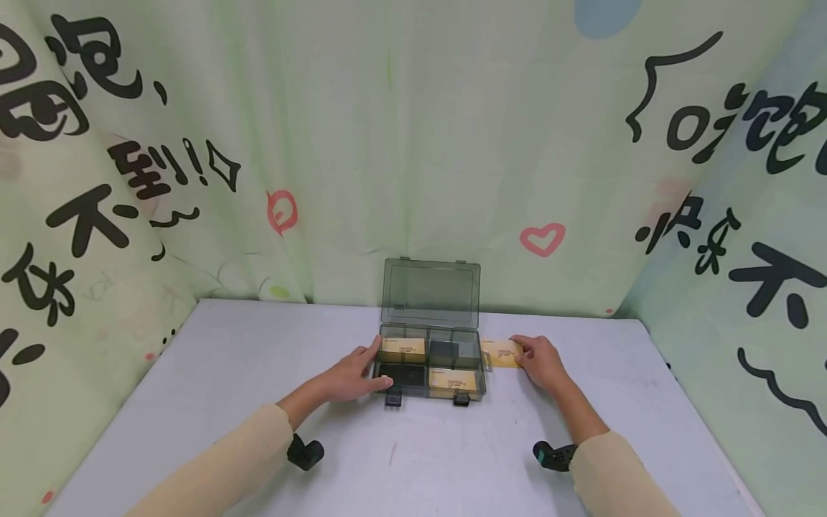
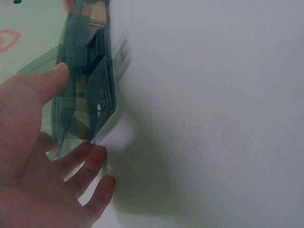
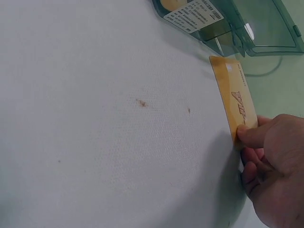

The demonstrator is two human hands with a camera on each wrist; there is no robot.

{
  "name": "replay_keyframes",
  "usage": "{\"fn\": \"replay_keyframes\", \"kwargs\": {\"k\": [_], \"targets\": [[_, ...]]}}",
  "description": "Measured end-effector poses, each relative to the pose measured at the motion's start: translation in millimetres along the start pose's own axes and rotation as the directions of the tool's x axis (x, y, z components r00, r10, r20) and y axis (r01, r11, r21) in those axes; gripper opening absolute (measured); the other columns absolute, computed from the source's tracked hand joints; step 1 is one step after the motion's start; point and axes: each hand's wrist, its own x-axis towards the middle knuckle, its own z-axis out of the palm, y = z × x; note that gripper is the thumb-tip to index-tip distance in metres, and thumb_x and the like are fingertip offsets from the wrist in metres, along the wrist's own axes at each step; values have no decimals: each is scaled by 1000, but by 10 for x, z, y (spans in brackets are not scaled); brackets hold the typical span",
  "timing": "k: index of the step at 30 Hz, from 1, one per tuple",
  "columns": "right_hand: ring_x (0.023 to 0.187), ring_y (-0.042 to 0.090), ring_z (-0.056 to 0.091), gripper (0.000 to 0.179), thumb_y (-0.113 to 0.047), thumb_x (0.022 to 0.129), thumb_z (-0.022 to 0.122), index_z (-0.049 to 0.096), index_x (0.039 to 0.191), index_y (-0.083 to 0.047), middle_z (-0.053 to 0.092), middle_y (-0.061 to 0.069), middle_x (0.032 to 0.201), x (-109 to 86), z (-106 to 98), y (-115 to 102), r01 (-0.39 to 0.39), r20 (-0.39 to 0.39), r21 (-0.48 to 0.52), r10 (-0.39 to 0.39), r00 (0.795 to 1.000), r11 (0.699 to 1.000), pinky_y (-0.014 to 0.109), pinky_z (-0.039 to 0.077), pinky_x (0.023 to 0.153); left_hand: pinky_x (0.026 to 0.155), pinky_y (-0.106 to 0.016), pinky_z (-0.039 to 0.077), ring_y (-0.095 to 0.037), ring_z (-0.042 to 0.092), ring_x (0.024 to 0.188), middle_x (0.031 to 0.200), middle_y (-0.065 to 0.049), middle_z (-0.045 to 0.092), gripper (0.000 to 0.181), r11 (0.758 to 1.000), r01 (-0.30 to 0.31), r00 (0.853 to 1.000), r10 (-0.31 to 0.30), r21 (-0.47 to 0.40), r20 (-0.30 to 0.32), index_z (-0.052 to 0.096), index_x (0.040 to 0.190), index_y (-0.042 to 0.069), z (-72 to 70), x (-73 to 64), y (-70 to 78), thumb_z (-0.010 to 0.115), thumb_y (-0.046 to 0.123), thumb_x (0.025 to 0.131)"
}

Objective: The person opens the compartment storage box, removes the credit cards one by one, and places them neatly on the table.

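Note:
A dark see-through plastic storage box (image 1: 413, 392) stands on the table, its lid (image 1: 431, 296) raised at the back. Yellow cards (image 1: 403, 346) lie in its back left compartment, and more yellow cards (image 1: 452, 379) in the front right one. The front left compartment holds something flat and black (image 1: 403, 375). My left hand (image 1: 352, 375) holds the box's left end, thumb over the front rim and fingers along the side. Just right of the box, my right hand (image 1: 544, 364) pinches a yellow card (image 3: 233, 95) by its outer end, thumb on the printed face.
Two black latches hang at the box's front, the left one (image 1: 393, 398) near my thumb. A printed label (image 3: 194, 16) shows on the box in the right wrist view. The white table (image 1: 413, 459) meets a patterned curtain (image 1: 413, 158) behind the box.

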Motion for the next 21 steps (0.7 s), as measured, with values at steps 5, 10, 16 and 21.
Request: {"fn": "replay_keyframes", "kwargs": {"k": [5, 10, 16, 21], "targets": [[91, 28, 49, 38, -2, 91, 61, 59, 129, 1, 56, 22, 109, 7, -3, -1, 8, 1, -3, -8, 1000, 1000, 34, 42, 75, 96, -46, 41, -21, 49, 102, 141, -15, 43, 90, 1000, -10, 1000, 10, -3, 7, 8, 157, 15, -14, -5, -2, 62, 47, 92], [92, 28, 50, 38, -1, 91, 61, 59, 129, 0, 55, 23, 112, -6, 4, 0, 9, -8, -2, -9, 1000, 1000, 37, 44, 76, 94, -44, 41, -20, 49, 100, 139, -14, 44, 90, 1000, -17, 1000, 17, 2, 2, 8, 157, 16, -18, -4, -6, 61, 48, 92], [91, 27, 51, 33, 0, 91, 60, 64, 123, -2, 52, 23, 116, -18, 39, -4, -23, -19, 41, 23, 1000, 999, 35, 45, 75, 97, -45, 41, -20, 49, 102, 140, -15, 43, 90, 1000, -12, 1000, 12, 11, 3, 8, 157, 16, -22, -5, -5, 61, 48, 92], [91, 27, 51, 31, -1, 91, 60, 65, 122, -1, 52, 24, 116, -31, 55, -9, -37, -36, 40, 39, 999, 999, 34, 44, 75, 94, -44, 41, -20, 49, 99, 137, -15, 44, 90, 1000, -12, 1000, 12, 14, 6, 8, 157, 15, -12, -2, -6, 61, 48, 92]]}}
